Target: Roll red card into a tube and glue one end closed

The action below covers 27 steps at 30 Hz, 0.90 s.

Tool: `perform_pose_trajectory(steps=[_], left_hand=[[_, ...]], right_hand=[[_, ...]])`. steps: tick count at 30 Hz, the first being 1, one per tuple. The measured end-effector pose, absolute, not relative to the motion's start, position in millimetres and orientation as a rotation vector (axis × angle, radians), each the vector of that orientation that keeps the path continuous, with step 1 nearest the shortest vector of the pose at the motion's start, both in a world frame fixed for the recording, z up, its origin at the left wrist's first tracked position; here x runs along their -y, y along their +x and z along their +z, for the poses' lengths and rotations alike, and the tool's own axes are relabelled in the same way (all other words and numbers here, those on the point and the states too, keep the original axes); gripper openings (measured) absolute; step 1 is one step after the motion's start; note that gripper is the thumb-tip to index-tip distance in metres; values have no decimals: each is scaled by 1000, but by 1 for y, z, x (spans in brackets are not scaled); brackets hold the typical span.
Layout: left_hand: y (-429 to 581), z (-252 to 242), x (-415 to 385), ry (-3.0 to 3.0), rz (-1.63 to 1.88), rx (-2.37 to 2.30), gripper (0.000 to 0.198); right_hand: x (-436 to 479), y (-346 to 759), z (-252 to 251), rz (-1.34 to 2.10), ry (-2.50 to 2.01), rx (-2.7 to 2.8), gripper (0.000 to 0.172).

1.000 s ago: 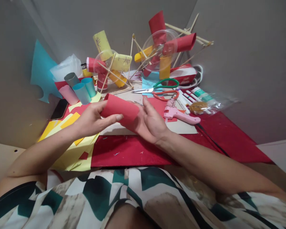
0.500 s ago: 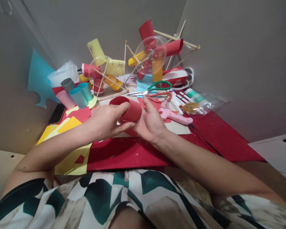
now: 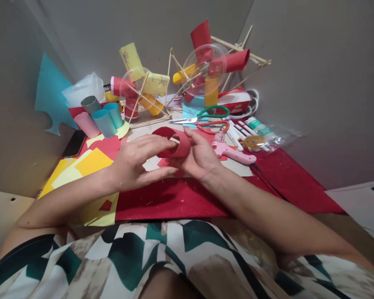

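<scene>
A red paper tube point(image 3: 184, 143) is held over the middle of the table, its open end facing left. My right hand point(image 3: 202, 155) cups it from the right and below, the thumb along the far side. The fingers of my left hand point(image 3: 140, 160) reach to the tube's mouth, fingertips just inside, while the thumb stretches out below, apart from it. Beyond the hands lie scissors point(image 3: 213, 118) with green and orange handles, on light blue paper point(image 3: 191, 107). A pink glue gun point(image 3: 233, 153) rests right of my right hand.
Two pinwheel-like models of paper tubes, plastic discs point(image 3: 205, 68) and sticks stand at the back. Blue tubes point(image 3: 104, 124) and a phone point(image 3: 75, 143) are at the left, above yellow paper sheets point(image 3: 96, 164). Markers point(image 3: 237, 133) and a plastic bag point(image 3: 277, 137) lie right. Grey walls enclose the table.
My left thumb has come away from the tube and the left fingers have straightened at its opening. My right hand keeps its hold. The whole view has shifted slightly.
</scene>
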State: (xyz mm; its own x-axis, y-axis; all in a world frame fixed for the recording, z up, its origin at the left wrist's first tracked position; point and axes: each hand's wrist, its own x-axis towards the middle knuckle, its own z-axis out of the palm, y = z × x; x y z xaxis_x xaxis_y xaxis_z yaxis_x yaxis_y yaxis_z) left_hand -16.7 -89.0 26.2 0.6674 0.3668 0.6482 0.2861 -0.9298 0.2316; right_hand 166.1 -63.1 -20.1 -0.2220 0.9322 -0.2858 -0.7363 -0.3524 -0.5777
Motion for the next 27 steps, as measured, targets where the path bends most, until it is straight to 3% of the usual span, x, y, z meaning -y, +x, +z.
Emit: perform_pose_trajectory(steps=[6,10,15,18,23,27], left_hand=[[-31,26,95,1999,1438,-902,29],[-31,16,76,1582,1163,-918,60],[-25,-14,62,1601,861,-877,99],[-23,-30,60,1691,725,-856,107],[-27,-46,54,1924,702,-826,102],[-29,-51,53,1976,721,-772,100]], right_hand=[[45,184,-33,1369,-721,774,27],[43,195,-34,918,-728,1165,34],[57,188,-32,575,-775,1469,34],[64,180,-36,520,-821,1656,36],[72,177,-39,513,-798,1858,42],[76,178,-36,724,-686,1842,45]])
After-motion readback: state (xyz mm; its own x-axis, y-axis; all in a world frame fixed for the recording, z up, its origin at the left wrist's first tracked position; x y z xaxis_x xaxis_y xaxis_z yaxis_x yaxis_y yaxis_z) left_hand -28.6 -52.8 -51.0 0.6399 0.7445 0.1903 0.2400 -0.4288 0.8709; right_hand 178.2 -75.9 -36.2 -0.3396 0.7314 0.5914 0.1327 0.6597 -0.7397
